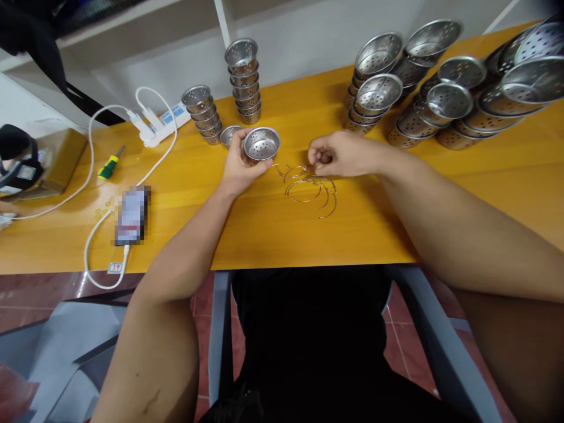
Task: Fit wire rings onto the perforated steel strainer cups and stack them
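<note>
My left hand holds a small perforated steel strainer cup just above the yellow table. To its right, my right hand is curled with its fingertips down on a loose pile of thin wire handles lying on the table. Whether it pinches one wire I cannot tell for sure. The two hands are about a hand's width apart.
Two short stacks of the same cups and one single cup stand behind my left hand. Many stacked strainer cups fill the back right. A power strip, screwdriver, phone and cables lie at left.
</note>
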Action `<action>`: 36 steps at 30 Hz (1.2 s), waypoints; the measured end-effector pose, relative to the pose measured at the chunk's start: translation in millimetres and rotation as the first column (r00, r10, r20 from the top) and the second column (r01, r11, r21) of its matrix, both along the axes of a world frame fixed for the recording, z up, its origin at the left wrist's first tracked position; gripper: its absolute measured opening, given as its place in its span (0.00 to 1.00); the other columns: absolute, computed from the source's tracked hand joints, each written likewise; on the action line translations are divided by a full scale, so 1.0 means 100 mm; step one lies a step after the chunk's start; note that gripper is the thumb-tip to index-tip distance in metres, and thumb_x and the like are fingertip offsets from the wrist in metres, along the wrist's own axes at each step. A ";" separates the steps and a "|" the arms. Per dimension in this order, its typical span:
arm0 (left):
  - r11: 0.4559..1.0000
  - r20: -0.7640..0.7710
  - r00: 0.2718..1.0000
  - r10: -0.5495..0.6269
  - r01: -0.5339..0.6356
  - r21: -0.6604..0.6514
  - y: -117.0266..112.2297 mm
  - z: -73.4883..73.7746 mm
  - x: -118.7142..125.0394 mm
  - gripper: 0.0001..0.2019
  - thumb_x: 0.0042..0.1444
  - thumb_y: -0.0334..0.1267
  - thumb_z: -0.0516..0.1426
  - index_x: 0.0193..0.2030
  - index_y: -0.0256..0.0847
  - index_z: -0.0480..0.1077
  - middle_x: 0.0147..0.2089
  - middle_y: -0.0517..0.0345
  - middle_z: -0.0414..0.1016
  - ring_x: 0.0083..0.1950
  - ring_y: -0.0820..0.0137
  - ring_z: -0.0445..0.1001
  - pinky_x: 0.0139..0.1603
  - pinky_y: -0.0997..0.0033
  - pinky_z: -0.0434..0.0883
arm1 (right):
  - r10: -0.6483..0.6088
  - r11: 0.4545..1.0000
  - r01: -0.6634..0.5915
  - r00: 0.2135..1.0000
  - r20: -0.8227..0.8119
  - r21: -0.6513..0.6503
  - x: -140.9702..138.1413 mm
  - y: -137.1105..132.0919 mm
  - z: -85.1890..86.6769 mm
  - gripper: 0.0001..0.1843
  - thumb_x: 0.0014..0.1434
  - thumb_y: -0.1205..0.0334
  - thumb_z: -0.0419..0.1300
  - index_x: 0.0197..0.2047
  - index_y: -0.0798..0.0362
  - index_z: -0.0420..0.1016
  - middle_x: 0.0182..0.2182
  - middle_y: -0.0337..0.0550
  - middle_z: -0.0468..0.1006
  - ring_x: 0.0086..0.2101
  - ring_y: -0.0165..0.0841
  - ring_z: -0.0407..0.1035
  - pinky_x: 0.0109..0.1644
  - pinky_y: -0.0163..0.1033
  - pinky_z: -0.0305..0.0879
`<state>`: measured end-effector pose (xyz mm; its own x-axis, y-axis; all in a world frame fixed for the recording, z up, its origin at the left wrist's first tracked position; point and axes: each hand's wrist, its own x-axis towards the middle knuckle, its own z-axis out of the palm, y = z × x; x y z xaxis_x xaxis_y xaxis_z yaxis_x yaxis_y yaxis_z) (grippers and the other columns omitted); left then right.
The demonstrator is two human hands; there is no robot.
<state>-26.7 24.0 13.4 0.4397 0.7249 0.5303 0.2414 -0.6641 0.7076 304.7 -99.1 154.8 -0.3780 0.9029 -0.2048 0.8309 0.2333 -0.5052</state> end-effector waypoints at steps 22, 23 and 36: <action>0.977 0.193 0.959 -0.207 0.212 -0.007 0.11 -0.16 0.01 0.61 0.55 0.82 0.83 0.84 0.57 0.67 0.77 0.47 0.83 0.77 0.50 0.90 0.86 0.42 0.87 | 0.230 0.893 -0.208 0.973 -0.007 0.399 -0.36 0.13 -0.68 0.14 0.85 0.65 0.64 0.61 0.55 0.93 0.60 0.64 0.90 0.56 0.54 0.86 0.66 0.54 0.80; 0.976 0.198 0.957 -0.211 0.218 -0.012 0.11 -0.15 0.01 0.60 0.55 0.83 0.83 0.84 0.56 0.68 0.77 0.47 0.83 0.77 0.50 0.90 0.85 0.42 0.87 | 0.224 0.899 -0.206 0.975 -0.001 0.387 -0.35 0.13 -0.66 0.14 0.84 0.68 0.64 0.60 0.55 0.93 0.59 0.62 0.90 0.55 0.53 0.86 0.65 0.52 0.79; 0.937 0.307 0.923 -0.230 0.295 -0.186 -0.15 0.08 0.00 0.55 0.54 0.71 0.85 0.81 0.54 0.73 0.77 0.46 0.85 0.77 0.48 0.89 0.82 0.36 0.90 | 0.224 0.905 -0.223 0.974 0.040 0.362 -0.24 0.01 -0.44 0.20 0.81 0.57 0.71 0.70 0.54 0.88 0.70 0.67 0.84 0.64 0.62 0.84 0.73 0.60 0.80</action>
<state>-27.0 8.6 21.8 0.4899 0.7174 0.4953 -0.1468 -0.4922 0.8580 280.7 -98.0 110.9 -0.5789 0.8064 0.1211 0.7343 0.5801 -0.3525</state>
